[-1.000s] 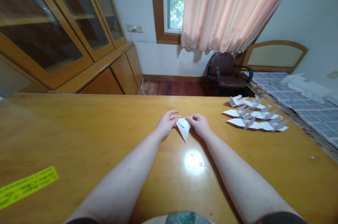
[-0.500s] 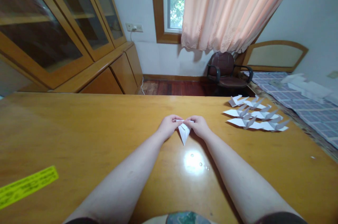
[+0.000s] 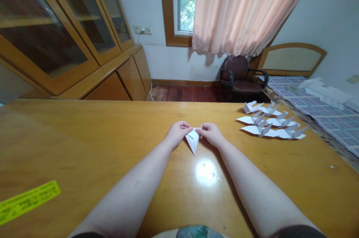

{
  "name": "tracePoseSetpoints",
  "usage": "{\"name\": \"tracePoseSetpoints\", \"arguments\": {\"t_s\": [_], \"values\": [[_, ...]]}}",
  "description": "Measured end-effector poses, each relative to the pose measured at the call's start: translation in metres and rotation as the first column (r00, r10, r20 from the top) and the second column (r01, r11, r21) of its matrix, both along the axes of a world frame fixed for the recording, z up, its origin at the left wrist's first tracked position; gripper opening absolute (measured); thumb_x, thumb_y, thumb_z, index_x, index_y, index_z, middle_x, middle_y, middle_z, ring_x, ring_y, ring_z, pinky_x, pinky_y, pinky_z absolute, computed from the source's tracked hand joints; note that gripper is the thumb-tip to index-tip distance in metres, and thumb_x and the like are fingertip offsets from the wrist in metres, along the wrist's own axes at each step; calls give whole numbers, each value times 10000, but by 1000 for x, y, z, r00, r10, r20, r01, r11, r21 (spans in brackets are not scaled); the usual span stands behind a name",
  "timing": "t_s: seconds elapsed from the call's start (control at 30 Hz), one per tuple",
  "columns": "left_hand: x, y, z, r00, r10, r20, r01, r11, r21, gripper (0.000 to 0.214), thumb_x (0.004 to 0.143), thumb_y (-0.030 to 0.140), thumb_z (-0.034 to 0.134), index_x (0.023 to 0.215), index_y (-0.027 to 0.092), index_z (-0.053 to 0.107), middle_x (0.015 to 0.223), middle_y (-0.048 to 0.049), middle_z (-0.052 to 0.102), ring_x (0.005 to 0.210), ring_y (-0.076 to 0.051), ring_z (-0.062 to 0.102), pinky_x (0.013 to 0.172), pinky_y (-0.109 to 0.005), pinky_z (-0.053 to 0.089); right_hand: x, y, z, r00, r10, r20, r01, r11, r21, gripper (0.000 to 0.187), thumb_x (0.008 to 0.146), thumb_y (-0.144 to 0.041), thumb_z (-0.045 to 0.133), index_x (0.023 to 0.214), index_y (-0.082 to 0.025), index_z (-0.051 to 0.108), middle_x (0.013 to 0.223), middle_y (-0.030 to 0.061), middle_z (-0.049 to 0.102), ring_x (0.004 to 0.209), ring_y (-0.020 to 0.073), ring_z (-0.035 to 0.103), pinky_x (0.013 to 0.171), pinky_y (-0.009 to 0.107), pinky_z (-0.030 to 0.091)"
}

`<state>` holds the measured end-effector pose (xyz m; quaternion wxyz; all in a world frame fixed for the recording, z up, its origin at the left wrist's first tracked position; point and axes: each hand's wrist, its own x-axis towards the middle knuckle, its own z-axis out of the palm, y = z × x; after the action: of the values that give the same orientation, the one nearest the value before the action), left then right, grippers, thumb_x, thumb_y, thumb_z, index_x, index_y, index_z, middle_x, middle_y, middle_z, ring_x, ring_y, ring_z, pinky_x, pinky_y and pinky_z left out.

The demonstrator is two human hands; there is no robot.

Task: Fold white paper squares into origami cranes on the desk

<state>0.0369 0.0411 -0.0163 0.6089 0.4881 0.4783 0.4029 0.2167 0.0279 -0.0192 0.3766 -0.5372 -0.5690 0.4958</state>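
A folded sheet of white paper [image 3: 193,142], shaped like a kite with its long point towards me, is held just over the table. My left hand [image 3: 179,132] pinches its upper left edge between thumb and fingers. At the upper right corner, my right hand [image 3: 209,133] grips the paper the same way. A crease runs down the middle of the paper, with a small flap near the top. My thumbs cover part of the upper edge.
Several white paper cranes [image 3: 259,130] stand in rows at the table's back right. A yellow label strip [image 3: 29,201] lies at the left on the wooden table [image 3: 84,148]. Beyond the far edge are a brown armchair [image 3: 238,75] and a bed [image 3: 316,95].
The folded paper has shifted slightly left and tilted. My right thumb and fingers have moved out towards its right corner, showing more of the top edge.
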Motion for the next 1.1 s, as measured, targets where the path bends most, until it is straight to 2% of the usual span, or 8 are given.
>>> {"name": "tracePoseSetpoints", "arguments": {"t_s": [0.23, 0.4, 0.53, 0.63, 0.73, 0.9, 1.0, 1.1], "values": [[2, 1, 0, 994, -6, 111, 20, 992, -127, 243, 747, 131, 625, 990, 145, 618, 712, -15, 659, 605, -106, 608, 589, -222, 468, -1, 2, 1, 991, -33, -127, 30, 999, -24, 245, 672, -394, 631, 599, -160, 621, 477, -15, 540, 447, 98, 443, 453, 230, 314], [1, 2, -4, 978, -34, 206, 61, 990, -129, 341, 757, 146, 645, 1091, 152, 577, 755, -30, 654, 665, -111, 637, 622, -222, 500, 0, 4, 4, 981, -59, -186, 47, 997, -64, 234, 625, -396, 636, 584, -166, 615, 456, -16, 522, 439, 99, 431, 441, 229, 310], [-1, 2, 0, 958, -57, 280, 104, 982, -156, 447, 740, 139, 640, 1173, 158, 530, 916, -85, 686, 782, -146, 669, 701, -265, 533, 1, 4, 6, 975, -87, -203, 72, 994, -79, 245, 610, -411, 646, 590, -169, 611, 457, -25, 501, 438, 95, 419, 447, 231, 308], [-4, 3, 2, 949, -53, 312, 111, 979, -172, 425, 718, 124, 598, 1141, 142, 566, 889, -82, 687, 787, -156, 667, 720, -279, 537, 1, 4, 6, 968, -105, -230, 88, 992, -85, 254, 618, -414, 652, 593, -165, 607, 459, -27, 494, 438, 92, 418, 452, 233, 308], [-7, 5, 1, 945, -65, 320, 109, 987, -121, 355, 698, 134, 580, 1051, 124, 622, 841, -65, 680, 775, -152, 657, 722, -278, 530, 1, 3, 6, 956, -125, -265, 108, 991, -79, 256, 631, -405, 657, 594, -157, 607, 463, -16, 512, 442, 93, 425, 454, 232, 310], [-5, 4, -3, 971, -112, 213, 103, 993, 51, 409, 646, 106, 678, 1050, 140, 624, 964, -68, 689, 862, -144, 651, 797, -260, 502, 1, 4, 5, 955, -127, -267, 118, 992, -49, 277, 664, -425, 644, 631, -152, 614, 483, -6, 542, 446, 94, 436, 458, 237, 322], [-4, 4, -4, 990, -104, 99, 97, 993, 69, 371, 660, 130, 689, 1028, 136, 640, 895, -58, 689, 753, -124, 642, 675, -223, 498, 0, 5, 4, 965, -121, -234, 117, 993, -28, 300, 671, -453, 642, 652, -157, 596, 491, -17, 534, 443, 91, 439, 459, 237, 328], [-5, 5, -4, 997, -79, -22, 80, 994, 78, 373, 676, 188, 701, 1041, 131, 654, 755, -30, 666, 573, -87, 577, 518, -188, 433, -1, 5, 4, 962, -142, -234, 142, 990, -19, 355, 669, -461, 648, 842, -151, 625, 508, -41, 524, 438, 91, 440, 448, 232, 314]]}}
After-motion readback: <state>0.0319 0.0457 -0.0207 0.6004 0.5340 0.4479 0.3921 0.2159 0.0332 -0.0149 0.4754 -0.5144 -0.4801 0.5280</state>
